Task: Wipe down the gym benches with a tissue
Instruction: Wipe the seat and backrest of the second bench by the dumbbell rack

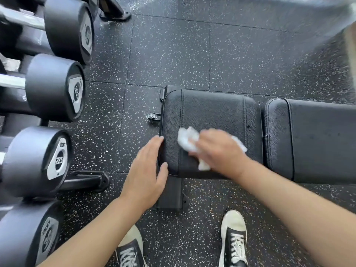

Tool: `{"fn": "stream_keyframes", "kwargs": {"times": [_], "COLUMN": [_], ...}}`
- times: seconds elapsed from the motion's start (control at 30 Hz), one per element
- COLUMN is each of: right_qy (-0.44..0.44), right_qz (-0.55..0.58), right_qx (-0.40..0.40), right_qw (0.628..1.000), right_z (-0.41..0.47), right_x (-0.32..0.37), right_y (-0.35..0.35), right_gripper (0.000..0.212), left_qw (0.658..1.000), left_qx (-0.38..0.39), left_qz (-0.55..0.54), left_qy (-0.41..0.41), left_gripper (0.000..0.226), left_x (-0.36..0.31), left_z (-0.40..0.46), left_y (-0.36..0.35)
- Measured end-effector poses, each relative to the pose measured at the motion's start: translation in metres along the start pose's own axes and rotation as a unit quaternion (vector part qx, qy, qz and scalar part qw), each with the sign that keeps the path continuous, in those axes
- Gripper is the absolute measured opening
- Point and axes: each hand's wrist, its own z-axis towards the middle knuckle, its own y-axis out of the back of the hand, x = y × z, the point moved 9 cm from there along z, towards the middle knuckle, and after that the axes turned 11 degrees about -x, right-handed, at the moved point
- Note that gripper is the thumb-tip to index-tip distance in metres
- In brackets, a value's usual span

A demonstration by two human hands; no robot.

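Black round-headed dumbbells [50,87] fill a rack at left. The left hand [148,170], fingers straight, rests flat against the black padded leather counter [210,114] edge. The right hand [217,151] grips a crumpled white tissue [185,139], pressed onto the seat pad.

even bright light, motion-blurred right hand [217,151], wide-angle bending at edges

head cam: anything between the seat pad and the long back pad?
Nothing lies there. The head view shows a narrow open gap between the seat pad and the back pad; the tissue stays on the seat pad.
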Motion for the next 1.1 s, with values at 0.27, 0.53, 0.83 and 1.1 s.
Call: {"fn": "stream_keyframes", "kwargs": {"times": [0.27, 0.53, 0.83, 1.1], "right_qy": [-0.285, -0.268, -0.392, -0.492], "right_qz": [-0.013, 0.039, -0.010, -0.039], "right_qx": [-0.099, -0.067, -0.143, -0.124], "right_qw": [0.953, 0.960, 0.909, 0.861], "right_z": [0.025, -0.122, -0.093, -0.018], "right_x": [-0.107, -0.033, -0.102, -0.219], "right_y": [0.012, 0.046, 0.046, 0.012], "right_gripper": [0.028, 0.025, 0.023, 0.025], "left_qw": [0.994, 0.972, 0.952, 0.947], "left_qx": [-0.029, -0.020, -0.105, -0.108], "left_qz": [0.077, 0.177, 0.218, 0.234], "left_qy": [-0.077, -0.155, -0.189, -0.190], "left_gripper": [0.063, 0.063, 0.061, 0.061], "left_x": [-0.052, -0.108, -0.109, -0.110], "left_z": [0.047, 0.100, 0.106, 0.107], "left_y": [-0.009, -0.055, -0.069, -0.072]}}
